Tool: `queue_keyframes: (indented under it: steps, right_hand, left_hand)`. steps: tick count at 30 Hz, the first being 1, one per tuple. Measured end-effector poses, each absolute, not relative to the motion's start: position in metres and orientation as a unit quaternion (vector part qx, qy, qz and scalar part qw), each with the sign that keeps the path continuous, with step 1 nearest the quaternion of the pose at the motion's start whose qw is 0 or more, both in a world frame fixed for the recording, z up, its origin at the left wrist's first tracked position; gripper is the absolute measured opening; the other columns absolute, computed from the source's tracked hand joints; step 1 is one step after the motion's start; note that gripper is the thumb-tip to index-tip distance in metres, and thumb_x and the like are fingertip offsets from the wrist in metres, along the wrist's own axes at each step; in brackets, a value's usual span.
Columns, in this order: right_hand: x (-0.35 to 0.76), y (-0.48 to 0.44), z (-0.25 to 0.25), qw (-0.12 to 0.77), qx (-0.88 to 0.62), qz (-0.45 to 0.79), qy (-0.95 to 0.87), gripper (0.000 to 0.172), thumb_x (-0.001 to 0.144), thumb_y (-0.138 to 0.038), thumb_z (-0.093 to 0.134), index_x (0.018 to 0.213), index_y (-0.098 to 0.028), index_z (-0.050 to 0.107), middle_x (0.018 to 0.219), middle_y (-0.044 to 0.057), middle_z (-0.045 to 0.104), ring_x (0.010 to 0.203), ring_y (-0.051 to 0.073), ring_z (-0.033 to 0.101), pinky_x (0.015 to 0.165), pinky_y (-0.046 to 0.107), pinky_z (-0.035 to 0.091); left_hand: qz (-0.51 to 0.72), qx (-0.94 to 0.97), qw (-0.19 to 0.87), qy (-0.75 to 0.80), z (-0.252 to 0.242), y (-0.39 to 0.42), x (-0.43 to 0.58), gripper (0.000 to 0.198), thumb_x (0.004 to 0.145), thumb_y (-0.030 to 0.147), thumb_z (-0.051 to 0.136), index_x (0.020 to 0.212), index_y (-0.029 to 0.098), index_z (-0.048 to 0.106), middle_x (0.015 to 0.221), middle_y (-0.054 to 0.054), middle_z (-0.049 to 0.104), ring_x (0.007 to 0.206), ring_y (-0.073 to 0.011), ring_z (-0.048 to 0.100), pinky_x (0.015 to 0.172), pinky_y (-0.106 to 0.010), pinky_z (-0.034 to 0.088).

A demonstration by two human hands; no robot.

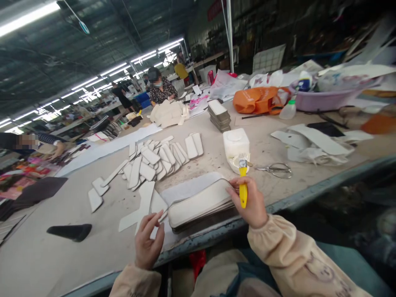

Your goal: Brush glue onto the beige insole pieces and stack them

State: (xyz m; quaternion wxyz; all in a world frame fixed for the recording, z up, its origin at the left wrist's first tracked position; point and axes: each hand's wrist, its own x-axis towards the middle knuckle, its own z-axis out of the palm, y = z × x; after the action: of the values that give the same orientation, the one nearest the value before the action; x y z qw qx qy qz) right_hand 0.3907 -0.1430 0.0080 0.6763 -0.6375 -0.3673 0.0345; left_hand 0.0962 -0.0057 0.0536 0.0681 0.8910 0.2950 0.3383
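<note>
My right hand (250, 202) has hold of a yellow-handled brush (243, 194), bristle end pointing away from me. Its fingertips touch the right end of a stack of long, pale, rounded-corner pieces (201, 203) with dark edges. The bristles overlap the cut-open side of a white plastic jug (236, 142), so I cannot tell whether they touch it. Left of the stack, my left hand (149, 239) is raised with thumb and fingers apart and nothing in it. Pale flat strips (144, 203) lie just beyond its fingers.
Scissors (275, 169) lie right of the jug. Beyond the stack is a loose pile of small pale pieces (151, 159). A black cone-shaped object (69, 232) lies at left. Farther back are an orange bag (256, 100), a purple basin (324, 99) and a seated person (162, 88).
</note>
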Motion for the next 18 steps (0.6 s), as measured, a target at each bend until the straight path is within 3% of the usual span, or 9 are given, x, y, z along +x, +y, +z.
queue_keyframes:
  steps: [5,8,11,13,16,18]
  right_hand:
    - [0.394,-0.146,0.040,0.764,-0.525,0.121,-0.355,0.037,0.078,-0.028,0.071,0.093,-0.026,0.037,0.108,0.006,0.068,0.086,0.016,0.068,0.075,0.032,0.057]
    - [0.407,-0.149,0.071,0.773,-0.487,0.152,-0.377,0.037,0.077,-0.030,0.072,0.090,-0.026,0.038,0.102,0.004,0.070,0.085,0.016,0.068,0.074,0.032,0.057]
    - [0.427,-0.151,0.100,0.767,-0.465,0.167,-0.410,0.037,0.077,-0.034,0.071,0.089,-0.025,0.038,0.098,0.004,0.070,0.082,0.016,0.068,0.074,0.033,0.056]
    - [0.441,-0.151,0.112,0.762,-0.460,0.156,-0.428,0.035,0.078,-0.037,0.070,0.089,-0.025,0.038,0.097,0.003,0.070,0.084,0.017,0.067,0.077,0.035,0.055]
    - [0.456,-0.150,0.114,0.757,-0.468,0.126,-0.439,0.035,0.079,-0.038,0.069,0.090,-0.024,0.038,0.094,0.002,0.067,0.091,0.017,0.066,0.083,0.035,0.051]
    - [0.460,-0.150,0.107,0.746,-0.503,0.090,-0.427,0.035,0.078,-0.040,0.070,0.088,-0.024,0.040,0.087,-0.001,0.062,0.084,0.015,0.062,0.078,0.030,0.048]
  left_hand:
    - [0.255,0.908,0.138,0.304,0.093,0.005,0.138,0.049,0.083,0.034,0.060,0.128,0.017,0.054,0.125,-0.013,0.061,0.117,-0.0259,0.057,0.100,-0.043,0.046]
    - [0.175,0.920,0.224,0.272,0.119,0.005,0.175,0.049,0.079,0.039,0.063,0.123,0.017,0.059,0.123,-0.013,0.063,0.118,-0.0272,0.056,0.103,-0.044,0.041]
    - [0.084,0.890,0.349,0.281,0.133,-0.008,0.206,0.033,0.080,0.044,0.062,0.094,0.015,0.070,0.089,-0.007,0.072,0.085,-0.0218,0.065,0.078,-0.032,0.051]
    - [0.054,0.835,0.443,0.320,0.130,-0.024,0.218,0.036,0.080,0.048,0.061,0.080,0.014,0.070,0.068,-0.003,0.068,0.063,-0.0167,0.060,0.057,-0.026,0.045]
    - [0.078,0.744,0.553,0.366,0.113,-0.053,0.230,0.041,0.077,0.053,0.064,0.080,0.013,0.070,0.063,-0.003,0.066,0.054,-0.0136,0.054,0.049,-0.022,0.037]
    - [0.101,0.700,0.593,0.385,0.099,-0.072,0.236,0.042,0.075,0.054,0.066,0.082,0.013,0.070,0.065,-0.003,0.066,0.054,-0.0132,0.054,0.049,-0.022,0.037]
